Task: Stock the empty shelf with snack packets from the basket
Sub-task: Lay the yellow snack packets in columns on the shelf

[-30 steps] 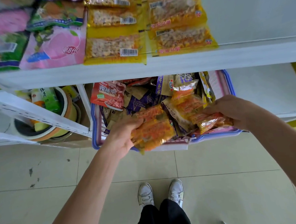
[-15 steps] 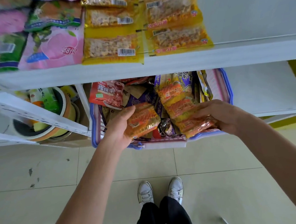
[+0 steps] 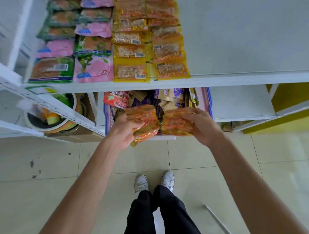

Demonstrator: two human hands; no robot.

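Below, the blue basket (image 3: 209, 102) holds mixed snack packets (image 3: 168, 98), apparently heaped.

Glossy cream floor tiles (image 3: 46, 197), dark scuffs (image 3: 32, 164) at left, a yellow panel (image 3: 295, 96) at right.

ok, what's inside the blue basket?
Visible: a red packet, purple and tan packets. Orange packets in the left hand and right hand cover the front; the shelf edge hides the back.
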